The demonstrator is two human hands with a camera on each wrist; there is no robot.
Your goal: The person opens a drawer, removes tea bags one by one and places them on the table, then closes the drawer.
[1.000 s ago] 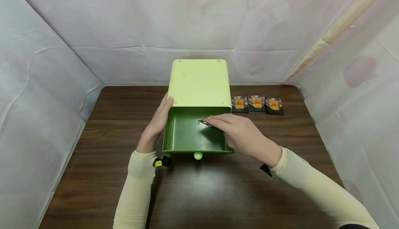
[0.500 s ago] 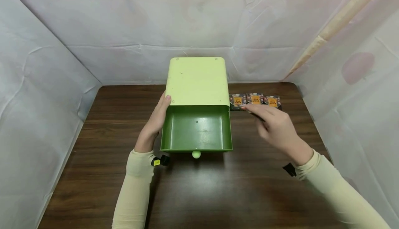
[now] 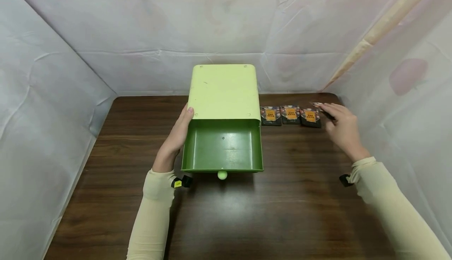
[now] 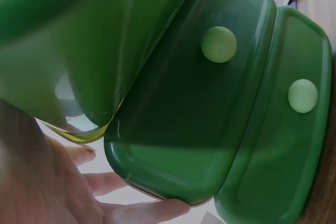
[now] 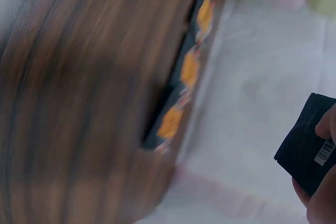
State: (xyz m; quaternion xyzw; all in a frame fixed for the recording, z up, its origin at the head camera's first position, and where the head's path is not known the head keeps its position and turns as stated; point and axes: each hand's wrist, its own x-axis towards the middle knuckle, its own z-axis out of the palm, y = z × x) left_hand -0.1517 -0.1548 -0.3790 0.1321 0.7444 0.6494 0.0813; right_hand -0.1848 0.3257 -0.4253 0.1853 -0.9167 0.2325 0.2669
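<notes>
Pinching a small, flat, black sachet with a white barcode patch on its back (image 5: pixel 305 141), the person's right hand (image 3: pixel 343 128) reaches toward the far right corner of the dark brown wood-grain table (image 3: pixel 289 201). I can see the thumb pressed on that black back, with the fingers behind it. The sachet seems to be clear of the tabletop.

Just left of that pinch lie three black sachets with orange labels (image 3: pixel 291 114), side by side in a row beneath the far edge, the nearest slightly askew.

Well to the left of the right hand's grip, the left hand (image 3: pixel 176 135) steadies a pale lime-green box with rounded corners (image 3: pixel 224 91). Its thumb lies on the front corner and its fingers stretch fairly straight along the side, bracing more than clutching. Right beside that hold, a dark green, plastic-looking drawer (image 3: pixel 208 146) stands pulled out, a round light-green knob (image 3: pixel 222 175) on its front. Below it, by the left fingers, I make out two closed green drawer fronts (image 4: pixel 178 119).

To my eye, the step in hand is adding the pinched sachet to the row's right end; that calls for lowering it flat beside its neighbour, then spreading the thumb and fingers. The sachet looks thin and fairly stiff, its corners crisp.
</notes>
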